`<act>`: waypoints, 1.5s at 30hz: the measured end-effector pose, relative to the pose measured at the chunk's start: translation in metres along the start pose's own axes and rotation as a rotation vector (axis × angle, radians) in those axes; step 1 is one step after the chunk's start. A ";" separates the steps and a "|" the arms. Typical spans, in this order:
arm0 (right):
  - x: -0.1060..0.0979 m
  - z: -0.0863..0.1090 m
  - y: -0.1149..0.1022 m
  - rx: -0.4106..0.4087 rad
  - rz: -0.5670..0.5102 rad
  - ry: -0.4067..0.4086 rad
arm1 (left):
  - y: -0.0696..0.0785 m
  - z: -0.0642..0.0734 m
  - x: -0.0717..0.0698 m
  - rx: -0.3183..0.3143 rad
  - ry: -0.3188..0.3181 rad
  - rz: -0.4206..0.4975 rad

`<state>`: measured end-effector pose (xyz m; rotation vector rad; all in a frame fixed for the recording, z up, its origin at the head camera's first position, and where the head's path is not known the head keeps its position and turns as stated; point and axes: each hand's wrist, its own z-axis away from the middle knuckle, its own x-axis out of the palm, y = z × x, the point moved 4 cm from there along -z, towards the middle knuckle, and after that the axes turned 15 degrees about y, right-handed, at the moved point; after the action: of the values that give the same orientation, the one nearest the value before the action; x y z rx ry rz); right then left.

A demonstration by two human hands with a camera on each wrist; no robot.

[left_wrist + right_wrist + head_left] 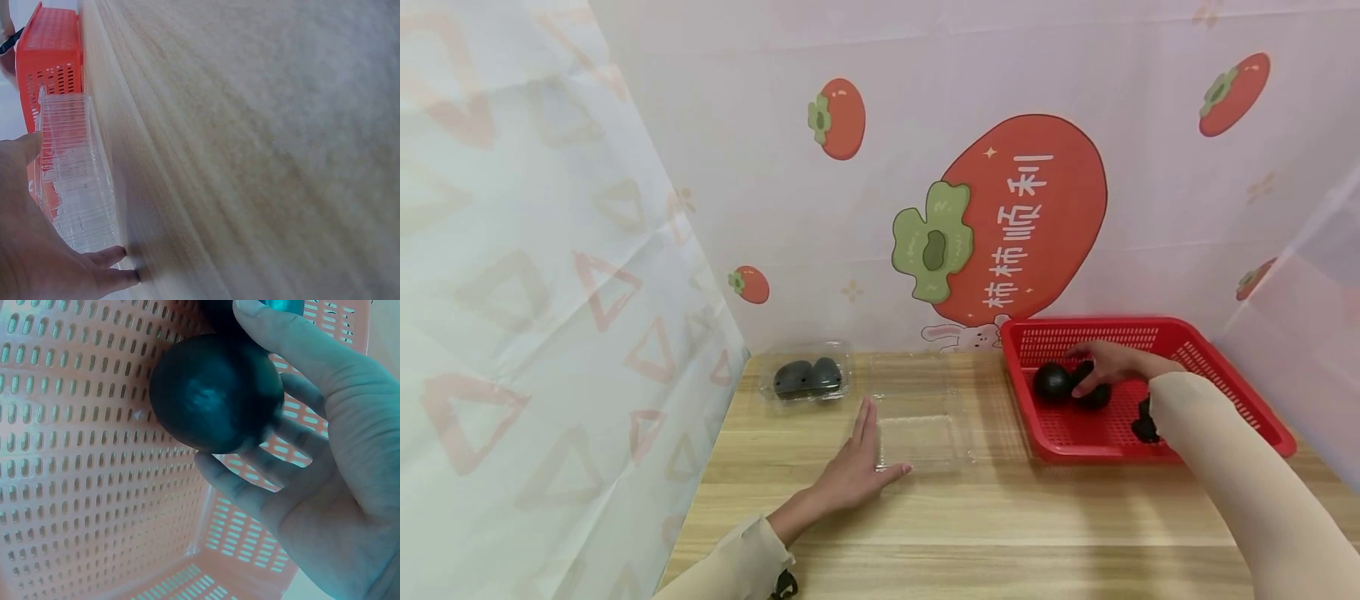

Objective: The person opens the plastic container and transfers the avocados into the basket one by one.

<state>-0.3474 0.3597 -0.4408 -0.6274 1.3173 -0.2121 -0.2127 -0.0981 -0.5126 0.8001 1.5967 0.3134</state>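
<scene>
My right hand [1108, 367] reaches into the red plastic basket [1037, 437], thumb and fingers around a glossy black, rounded thing [215, 394]. Its exact kind is unclear. Another black round thing [1052, 383] lies just left of that hand, and one more [1096, 397] shows under it. Beside an open, clear plastic clamshell box [917, 442], my left hand [850, 471] rests with straight fingers along the left side and thumb at the near edge. The left wrist view shows the ribbed clear box [65, 125] next to the left hand's thumb.
A closed clear box [805, 372] with dark rounded things inside stands at the table's back left. The wooden table [970, 533] meets a printed cloth backdrop [760, 167] behind and at both sides. The basket's slotted wall [75, 456] rises around the right hand.
</scene>
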 end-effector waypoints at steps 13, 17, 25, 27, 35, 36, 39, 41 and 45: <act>-0.009 0.000 -0.007 -0.006 0.083 0.068 | -0.001 -0.001 0.001 0.002 -0.004 0.001; -0.011 0.000 -0.012 -0.017 0.102 0.099 | -0.001 -0.001 0.001 -0.002 -0.008 -0.001; -0.015 -0.001 -0.020 -0.051 0.156 0.177 | -0.001 -0.002 0.001 -0.003 -0.022 -0.011; -0.016 -0.001 -0.021 -0.050 0.161 0.197 | -0.001 -0.002 0.001 0.002 -0.027 -0.014; -0.019 0.004 -0.031 -0.069 0.176 0.277 | 0.002 -0.003 0.000 0.003 -0.031 -0.024; -0.019 0.006 -0.033 -0.076 0.173 0.286 | 0.002 -0.004 0.000 0.005 -0.029 -0.024; -0.018 0.007 -0.040 -0.099 0.156 0.315 | 0.002 -0.004 0.000 0.008 -0.027 -0.025; -0.017 0.008 -0.046 -0.119 0.137 0.333 | 0.003 -0.003 0.000 0.008 -0.027 -0.028; -0.014 0.008 -0.056 -0.136 0.120 0.358 | 0.004 -0.003 -0.001 0.006 -0.027 -0.032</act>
<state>-0.3318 0.3233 -0.3981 -0.6418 1.7209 -0.1405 -0.2144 -0.0949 -0.5090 0.7794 1.5843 0.2740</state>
